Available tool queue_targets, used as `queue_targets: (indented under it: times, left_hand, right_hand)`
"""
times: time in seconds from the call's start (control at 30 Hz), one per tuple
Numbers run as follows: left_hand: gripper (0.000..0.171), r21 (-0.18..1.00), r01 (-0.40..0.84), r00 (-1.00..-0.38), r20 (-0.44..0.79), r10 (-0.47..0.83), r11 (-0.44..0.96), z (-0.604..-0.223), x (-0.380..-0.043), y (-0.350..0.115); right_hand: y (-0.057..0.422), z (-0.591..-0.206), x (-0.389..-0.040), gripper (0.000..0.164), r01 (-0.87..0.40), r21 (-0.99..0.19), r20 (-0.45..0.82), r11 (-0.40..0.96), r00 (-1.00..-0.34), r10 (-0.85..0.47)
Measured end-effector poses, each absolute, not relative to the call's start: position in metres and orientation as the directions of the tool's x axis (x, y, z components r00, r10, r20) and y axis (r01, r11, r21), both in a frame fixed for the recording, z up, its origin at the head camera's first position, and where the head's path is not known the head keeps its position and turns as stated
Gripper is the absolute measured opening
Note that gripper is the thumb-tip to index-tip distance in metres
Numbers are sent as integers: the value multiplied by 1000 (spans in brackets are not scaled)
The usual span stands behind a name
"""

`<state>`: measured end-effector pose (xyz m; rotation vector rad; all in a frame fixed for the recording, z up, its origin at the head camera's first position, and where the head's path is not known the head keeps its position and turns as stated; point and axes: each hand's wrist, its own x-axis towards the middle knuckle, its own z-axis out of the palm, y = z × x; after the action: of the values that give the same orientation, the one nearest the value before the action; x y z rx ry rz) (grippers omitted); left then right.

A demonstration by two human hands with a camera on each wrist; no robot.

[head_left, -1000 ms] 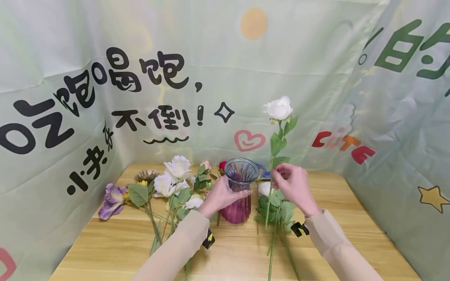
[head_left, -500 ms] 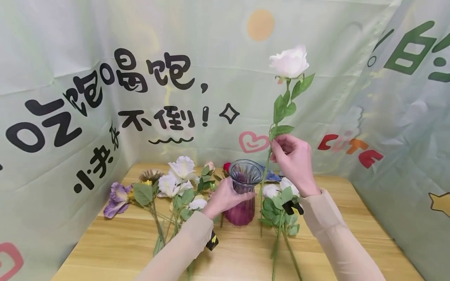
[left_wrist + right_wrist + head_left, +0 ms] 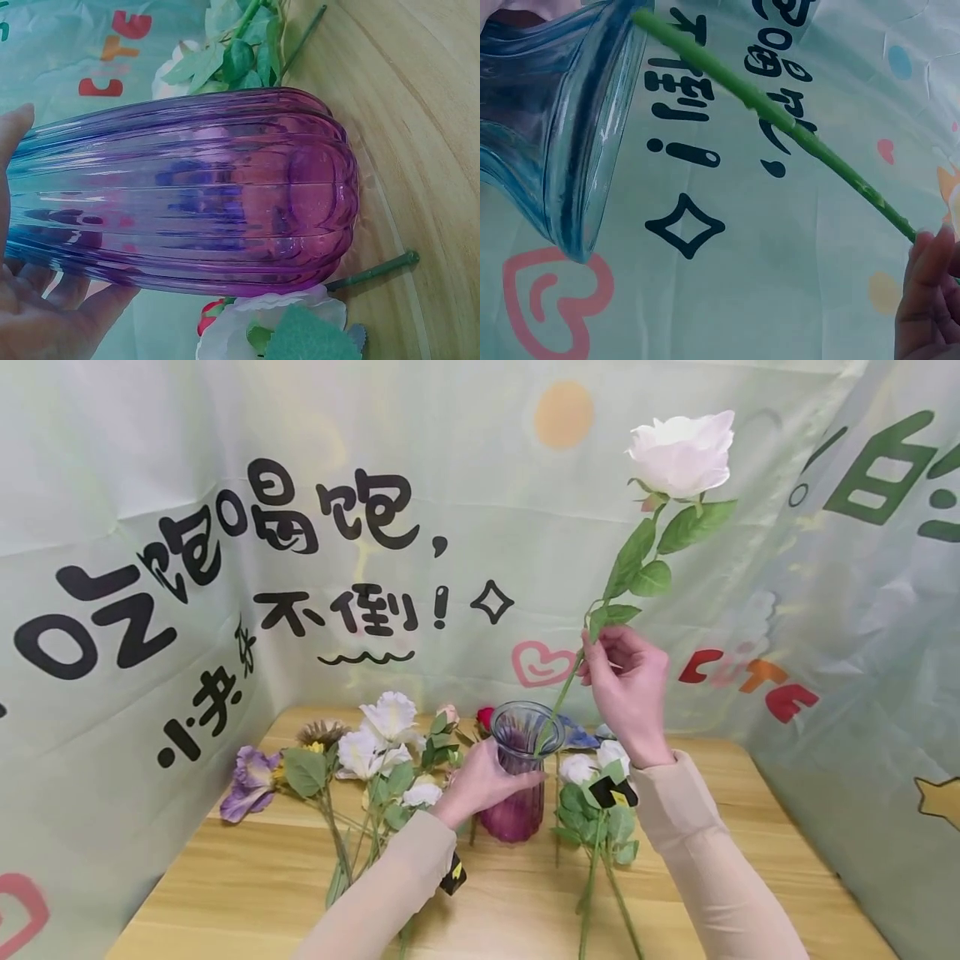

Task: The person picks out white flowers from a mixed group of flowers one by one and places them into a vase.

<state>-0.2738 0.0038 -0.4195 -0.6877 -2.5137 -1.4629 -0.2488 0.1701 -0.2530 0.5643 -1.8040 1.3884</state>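
One vase [image 3: 513,814] stands on the desk [image 3: 776,852], gripped by the left hand [image 3: 483,783]; the right hand [image 3: 628,689] pinches a white flower [image 3: 682,456] by its stem [image 3: 817,146], bloom high to the right. Tip at the rim [image 3: 571,244]; whether inside, unclear. Step judged: insertion, barely begun; next move calls for centring the tip, then lowering.

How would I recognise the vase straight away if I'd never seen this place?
Look at the wooden table below the lettered cloth backdrop. Toward its back, between flowers lying on both sides, the left hand holds the upright vase. Unlike the flowers around it, it is see-through and ribbed, bluish at its flared top and purple-pink toward the bottom.
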Motion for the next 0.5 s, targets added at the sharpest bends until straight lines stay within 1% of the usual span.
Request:
queue_targets:
  times: [0.17,0.27,0.4,0.5]
  left_hand:
    - [61,788,457,-883,346,316,413,-418,-274,0]
    - [62,792,447,-888,335,316,416,-417,-274,-1]
    - [61,788,452,-886,340,316,418,-418,-273,0]
    - [60,781,464,-880,354,316,418,-418,-274,2]
  right_hand:
    - [167,-257,-252,17,-775,-575,817,261,-555,154]
    - [167,-264,-253,14,-783,-563,826,264,-544,150]
    - [163,-273,-247,10,-753,-552,825,358,-555,105]
    - [158,-278,-241,9,-729,-521,830,445,-554,64]
